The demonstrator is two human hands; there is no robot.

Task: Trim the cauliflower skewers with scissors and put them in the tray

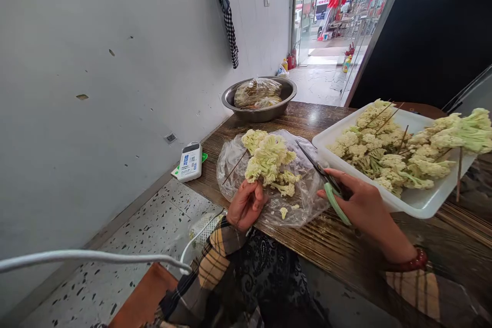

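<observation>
Nearest the camera, a dark paisley-patterned garment [269, 266] is seen over the lap, flanked by plaid sleeves [221, 251]; a white cable [115, 255] is stretched across the lower left. The left hand [246, 205] is held at the near edge of the worktop [326, 248]. Its fingers are curled, with the tips drawn together at the lower edge of the pale cauliflower [269, 156]; whether a stem is gripped cannot be told. A red bracelet [411, 261] is worn at the right wrist. By the fingers of the right hand [365, 210], green-handled scissors [330, 193] are gripped, their blades pointed toward the upper left, just beside the cauliflower.

The cauliflower is set on a crumpled clear plastic bag [313, 200], where a thin skewer [234, 167] is seen at its left and a small loose floret [283, 213] at the near side. To the right, a white plastic tray [417, 210] is filled with skewered cauliflower florets [361, 143]. At the worktop's left edge, a white device [190, 162] with blue lettering is placed. Farther off, plastic-bagged contents [251, 93] are held in a metal basin [265, 114]. Beyond it, a checked cloth [230, 36] is hung along the wall.
</observation>
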